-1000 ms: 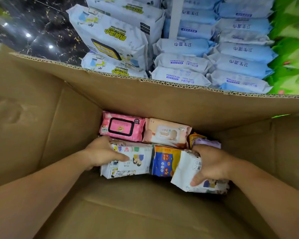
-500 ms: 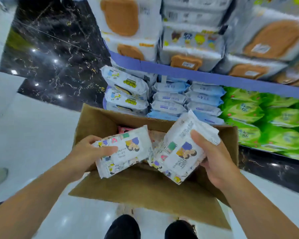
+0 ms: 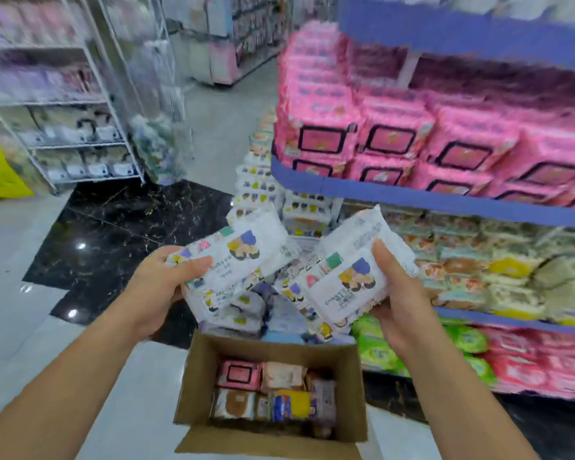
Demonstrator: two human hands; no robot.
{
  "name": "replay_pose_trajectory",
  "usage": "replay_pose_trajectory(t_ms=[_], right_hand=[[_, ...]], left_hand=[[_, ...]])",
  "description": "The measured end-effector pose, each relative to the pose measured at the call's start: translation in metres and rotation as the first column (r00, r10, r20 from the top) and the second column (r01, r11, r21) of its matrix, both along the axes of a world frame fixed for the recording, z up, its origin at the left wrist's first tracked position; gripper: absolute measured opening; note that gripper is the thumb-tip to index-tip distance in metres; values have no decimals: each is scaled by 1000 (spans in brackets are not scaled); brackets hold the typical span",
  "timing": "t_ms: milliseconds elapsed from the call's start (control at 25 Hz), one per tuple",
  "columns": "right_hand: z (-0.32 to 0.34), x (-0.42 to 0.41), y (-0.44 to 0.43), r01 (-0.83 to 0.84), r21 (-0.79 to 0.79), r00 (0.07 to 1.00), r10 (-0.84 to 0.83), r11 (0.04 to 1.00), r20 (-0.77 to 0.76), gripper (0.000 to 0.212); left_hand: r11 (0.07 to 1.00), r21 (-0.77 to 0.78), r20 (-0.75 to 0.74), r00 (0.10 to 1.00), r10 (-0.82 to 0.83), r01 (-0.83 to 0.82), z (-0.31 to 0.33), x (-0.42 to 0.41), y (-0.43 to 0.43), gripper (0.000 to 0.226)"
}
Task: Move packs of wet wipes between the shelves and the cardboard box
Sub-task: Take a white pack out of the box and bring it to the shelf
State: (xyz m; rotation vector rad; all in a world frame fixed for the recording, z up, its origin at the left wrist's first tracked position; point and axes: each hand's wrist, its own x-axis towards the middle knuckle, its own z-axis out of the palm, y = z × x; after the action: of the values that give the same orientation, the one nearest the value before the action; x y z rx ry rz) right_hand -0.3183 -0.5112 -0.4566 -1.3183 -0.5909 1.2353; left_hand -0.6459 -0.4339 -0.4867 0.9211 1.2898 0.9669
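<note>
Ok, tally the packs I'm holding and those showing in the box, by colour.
White cartoon packs, held: 2
Pink pack, in box: 1
Peach pack: 1
White pack, brown lid: 1
Blue-and-yellow pack: 1
Purple pack: 1
Total: 7; others there too blurred.

Forearms outstretched, left hand [image 3: 160, 288] gripping left pack [image 3: 239, 257], right hand [image 3: 402, 303] gripping right pack [image 3: 342, 287]

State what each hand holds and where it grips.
The left hand grips a white wipes pack by its left end; the right hand grips a matching pack by its right edge.
</note>
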Motion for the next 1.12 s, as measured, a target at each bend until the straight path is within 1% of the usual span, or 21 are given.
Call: replay_pose_trajectory(t_ms=[40,80,200,240,320,400,480,560,720,800,840,880,920,960,1000,1040,1080,1120], right_hand=[[30,0,0,1,38,1000,-2,999,21,67],[58,0,-1,-4,79,999,1,997,46,63],[146,0,4,-24,206,993,-1,978,120,44],[168,0,5,-33,223,989,0,974,150,42],[209,-2,9,-43,266,981,-10,963,194,46],[242,1,14,-14,296,975,-53,955,217,47],[267,7,21,33,310,970,-105,950,217,47],[282,20,32,57,307,968,-128,950,218,49],[308,65,68,26,267,941,-114,963,320,58],[320,96,94,-3,257,912,-102,967,398,75],[329,111,108,-25,259,890,-97,965,446,80],[340,126,127,-56,264,849,-93,963,521,73],[354,139,146,-103,270,793,-84,957,603,62],[369,151,169,-150,274,734,-79,950,675,57],[384,160,194,-195,269,657,-78,943,750,62],[399,168,221,-242,257,566,-79,936,821,72],[413,170,247,-282,227,453,-79,932,888,80],[428,170,273,-331,191,344,-70,924,936,86]], left_hand=[[998,56,21,1000,-22,21,30,4,5,58],[993,110,37,998,-43,39,59,7,10,63],[959,263,60,991,-123,104,150,12,27,105],[945,305,65,988,-141,115,175,12,32,111],[907,391,70,977,-199,157,223,15,44,105],[876,444,77,966,-247,189,260,20,53,91],[857,480,88,962,-258,186,285,28,61,74],[848,502,100,962,-253,171,300,43,71,64],[840,538,125,978,-169,76,315,95,95,63],[846,533,162,977,-139,32,312,122,109,65],[850,526,184,975,-123,8,312,135,117,71],[855,518,207,972,-112,-11,308,145,127,82],[867,497,227,970,-80,-45,304,156,138,89],[874,479,259,964,-56,-78,302,166,146,84],[876,469,269,963,-19,-113,302,175,155,69],[881,458,290,957,-20,-121,300,182,163,54],[889,429,308,951,19,-157,298,187,167,47],[901,393,334,942,45,-183,295,192,169,48]])
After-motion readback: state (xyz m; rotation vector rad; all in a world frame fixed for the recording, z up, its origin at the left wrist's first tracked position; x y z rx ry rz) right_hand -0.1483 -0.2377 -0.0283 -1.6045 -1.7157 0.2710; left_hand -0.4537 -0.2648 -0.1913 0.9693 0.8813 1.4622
